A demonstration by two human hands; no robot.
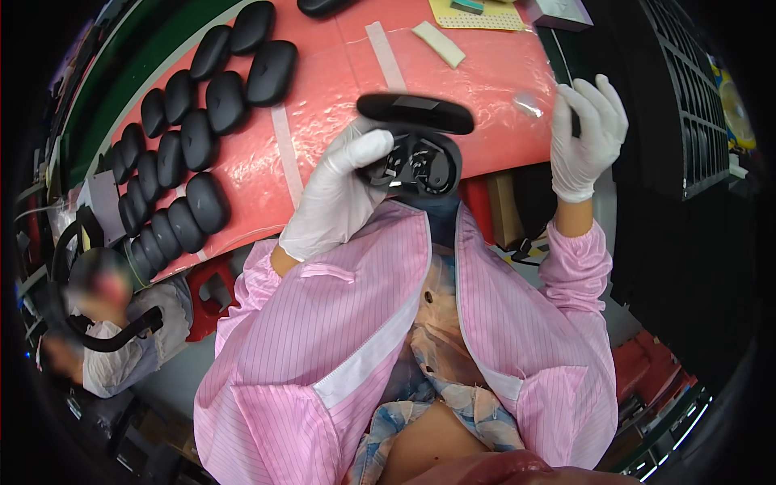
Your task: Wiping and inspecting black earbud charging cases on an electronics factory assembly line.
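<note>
My left hand [343,182], in a white glove, grips an open black earphone case [416,167] above the near edge of the red mat. The thumb presses on the case's left rim. Its lid [415,112] is flipped up on the far side, and glossy black pieces that look like earphones [440,170] sit inside. Off to the right, my right hand [588,137], also gloved, is raised beside the mat's right edge. Its fingers are bent and apart, and I see nothing held in them. A small clear piece [528,104] lies on the mat nearest that hand.
Several closed black cases [198,139] stand in rows across the left of the red mat [339,61]. A whitish strip [439,44] and a yellow sheet [477,16] lie at the far right. A black slatted rack [699,105] rises on the right; another person [133,347] sits at lower left.
</note>
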